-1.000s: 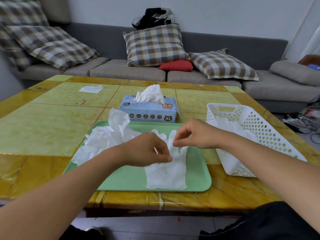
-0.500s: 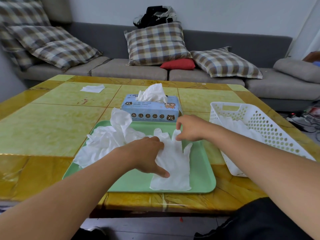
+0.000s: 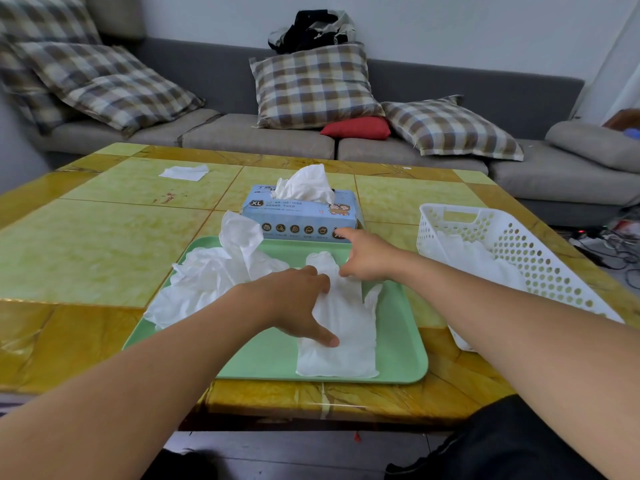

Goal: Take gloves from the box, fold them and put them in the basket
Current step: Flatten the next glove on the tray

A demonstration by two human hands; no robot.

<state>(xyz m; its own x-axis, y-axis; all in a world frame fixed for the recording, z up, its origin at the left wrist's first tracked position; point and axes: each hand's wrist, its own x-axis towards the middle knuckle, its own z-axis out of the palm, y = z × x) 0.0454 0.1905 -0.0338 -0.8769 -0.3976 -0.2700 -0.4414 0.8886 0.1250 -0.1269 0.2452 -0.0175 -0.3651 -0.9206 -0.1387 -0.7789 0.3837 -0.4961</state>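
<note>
Tray: green tray (image 3: 398, 344) on the yellow table (image 3: 86, 251), taken here as the landmark
Flat glove: white glove (image 3: 341, 348) spread on the tray's right half, cuff toward its near edge
Left hand: left hand (image 3: 294, 303) lies on the glove's left edge, thumb and fingers spread, pressing it to the tray
Right hand: right hand (image 3: 367, 258) at the glove's far end over the tray's far edge, index finger straight toward the box; whether the other fingers pinch the glove, cannot tell
Loose gloves: crumpled heap (image 3: 211, 275) on the tray's left half
Box: blue glove box (image 3: 301, 213) just beyond the tray's far edge, a glove sticking out on top
Basket: white basket (image 3: 512, 244) right of the tray, gloves inside
</note>
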